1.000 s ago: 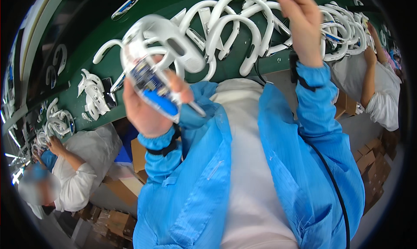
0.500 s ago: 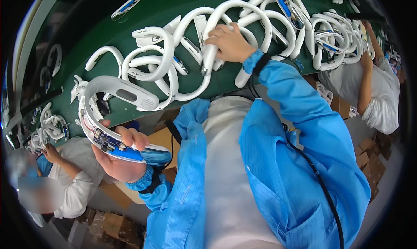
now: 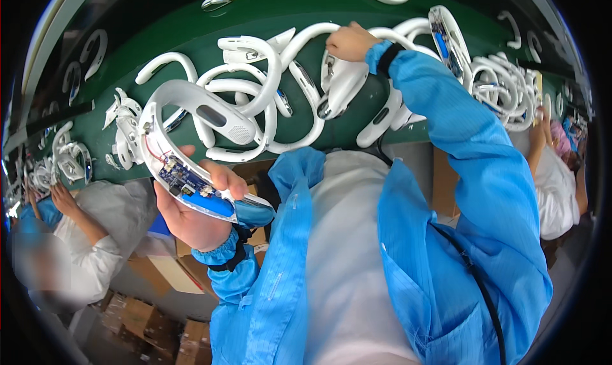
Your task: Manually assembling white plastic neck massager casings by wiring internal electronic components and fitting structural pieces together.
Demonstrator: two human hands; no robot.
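My left hand [image 3: 201, 206] is closed around a white neckband fan [image 3: 167, 92], held up at the near left. Its side is open, baring a blue circuit board [image 3: 182, 177], thin red wires and a blue battery [image 3: 207, 204]. On the far side, my right hand [image 3: 352, 44] has its fingers curled over the top of a white neckband shell [image 3: 345, 83], which tilts down toward me. Some of that hand's fingertips are hidden. Other white neckband parts [image 3: 273, 78] lie tangled between and around my hands.
The green table [image 3: 197, 37] carries more curved white parts: a pile [image 3: 503, 88] at the right and small broken-looking pieces [image 3: 125, 126] at the left. People in white work at both sides. Cardboard boxes [image 3: 143, 320] stand on the floor below.
My right hand has moved away from me and slightly right, and the shell under it is now tilted differently. My left hand still grips the opened neckband fan. The whole view has shifted.
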